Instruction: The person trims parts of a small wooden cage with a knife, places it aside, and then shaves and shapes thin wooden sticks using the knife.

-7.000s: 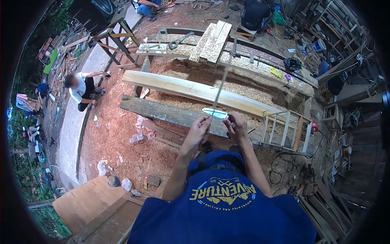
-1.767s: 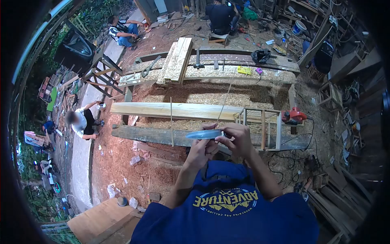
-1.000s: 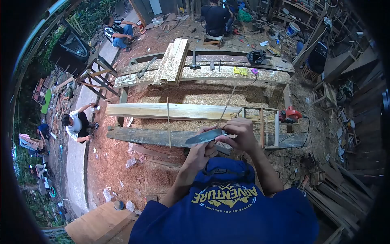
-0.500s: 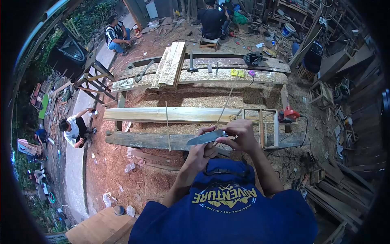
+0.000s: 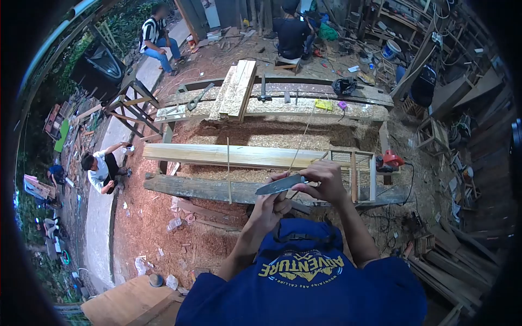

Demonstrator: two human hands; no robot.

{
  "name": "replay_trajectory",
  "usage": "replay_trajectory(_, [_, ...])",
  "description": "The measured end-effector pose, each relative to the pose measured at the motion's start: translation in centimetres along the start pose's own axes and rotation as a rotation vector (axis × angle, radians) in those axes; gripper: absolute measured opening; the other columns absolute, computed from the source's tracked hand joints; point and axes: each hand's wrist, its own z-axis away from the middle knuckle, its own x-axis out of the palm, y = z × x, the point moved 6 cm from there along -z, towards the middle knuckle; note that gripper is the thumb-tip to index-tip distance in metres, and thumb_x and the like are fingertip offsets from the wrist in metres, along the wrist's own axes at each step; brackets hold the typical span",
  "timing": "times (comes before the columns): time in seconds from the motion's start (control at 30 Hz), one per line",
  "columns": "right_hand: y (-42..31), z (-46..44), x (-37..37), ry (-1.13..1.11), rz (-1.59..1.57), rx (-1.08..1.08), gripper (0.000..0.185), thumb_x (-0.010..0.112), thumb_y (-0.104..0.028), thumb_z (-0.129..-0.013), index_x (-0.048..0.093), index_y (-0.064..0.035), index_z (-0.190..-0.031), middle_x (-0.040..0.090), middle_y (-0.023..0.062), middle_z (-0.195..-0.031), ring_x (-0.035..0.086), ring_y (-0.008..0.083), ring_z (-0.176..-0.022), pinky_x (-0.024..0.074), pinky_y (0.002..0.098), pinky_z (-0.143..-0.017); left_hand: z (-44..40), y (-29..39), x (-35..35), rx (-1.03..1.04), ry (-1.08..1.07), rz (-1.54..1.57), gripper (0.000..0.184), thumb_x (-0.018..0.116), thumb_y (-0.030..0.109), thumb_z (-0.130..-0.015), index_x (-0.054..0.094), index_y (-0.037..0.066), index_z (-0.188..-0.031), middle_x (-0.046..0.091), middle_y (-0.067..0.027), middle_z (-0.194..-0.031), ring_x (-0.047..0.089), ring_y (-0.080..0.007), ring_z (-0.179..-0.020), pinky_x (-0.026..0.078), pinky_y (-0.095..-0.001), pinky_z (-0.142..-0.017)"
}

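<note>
My right hand (image 5: 326, 180) is closed around the handle of a knife (image 5: 279, 185), whose broad grey blade points left. Just beneath the blade, my left hand (image 5: 269, 206) has its fingers curled around a thin wooden stick (image 5: 303, 135). The stick slants up and away over the bench; its lower end is hidden by the blade and fingers. Blade and stick cross close together, though I cannot tell whether they touch. Beyond my hands lies a pale plank (image 5: 217, 154), and a second thin strip (image 5: 229, 171) rests across it and the dark beam (image 5: 185, 186).
A slatted wooden frame (image 5: 373, 176) and a red power tool (image 5: 390, 161) are to the right. Stacked boards (image 5: 239, 87), a hammer (image 5: 263, 89) and a handsaw (image 5: 200, 98) lie on the far bench. Co-workers sit or squat behind and at left. Shavings cover the ground.
The person in the striped shirt has risen from a low squat to a higher posture. My view has shifted slightly; both hands keep nearly the same hold on knife and stick.
</note>
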Motion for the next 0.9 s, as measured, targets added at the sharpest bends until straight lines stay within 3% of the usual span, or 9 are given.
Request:
replay_trajectory(0.4, [0.8,-0.6,1.2,0.014,0.010,-0.012,0.037,0.084,-0.042,-0.068,0.070,-0.0081,-0.074,0.057,0.0003,-0.056,0.054,0.0182,-0.050,0.0386,0.0322,-0.051,1.1,1.6,-0.9,0.084,0.072,-0.028,0.034,0.049,0.016,-0.102,0.046,0.012,-0.136,0.035,0.0048,-0.068,0.026,-0.0032,-0.048,0.023,-0.0200,-0.045])
replay_trajectory(0.63, [0.8,-0.5,0.5,-0.003,0.072,0.013,0.036,0.082,-0.041,-0.071,0.070,-0.0070,-0.072,0.060,0.0022,-0.057,0.057,0.0187,-0.051,0.0396,0.0311,-0.050,0.4,1.0,-1.2,0.080,0.096,0.004,0.027,0.049,0.011,-0.100,0.052,0.012,-0.127,0.039,0.0042,-0.068,0.026,-0.0037,-0.047,0.023,-0.0209,-0.044])
replay_trajectory(0.73, [2.9,-0.1,-0.4,0.078,0.181,0.045,0.034,0.079,-0.043,-0.075,0.068,-0.0111,-0.069,0.058,0.0025,-0.056,0.058,0.0183,-0.052,0.0418,0.0323,-0.050,0.4,1.0,-1.4,0.046,0.083,-0.009,0.024,0.050,0.012,-0.100,0.053,0.012,-0.124,0.040,0.0036,-0.068,0.027,-0.0043,-0.047,0.024,-0.0212,-0.044])
replay_trajectory(0.8, [5.7,0.0,-3.2,0.221,0.165,0.267,0.033,0.078,-0.039,-0.078,0.070,-0.0073,-0.073,0.058,0.0041,-0.056,0.057,0.0185,-0.048,0.0416,0.0334,-0.049,1.5,1.6,0.0,0.044,0.015,-0.048,0.024,0.052,0.013,-0.099,0.054,0.012,-0.123,0.041,0.0032,-0.069,0.027,-0.0046,-0.046,0.024,-0.0214,-0.045])
replay_trajectory(0.9, [5.6,-0.4,-4.9,0.194,0.246,0.223,0.034,0.079,-0.039,-0.076,0.072,-0.0058,-0.076,0.062,0.0050,-0.058,0.058,0.0184,-0.048,0.0438,0.0336,-0.051,1.2,0.6,-0.7,0.028,0.058,-0.018,0.025,0.053,0.016,-0.100,0.052,0.011,-0.124,0.037,0.0035,-0.067,0.027,-0.0050,-0.047,0.024,-0.0223,-0.045])
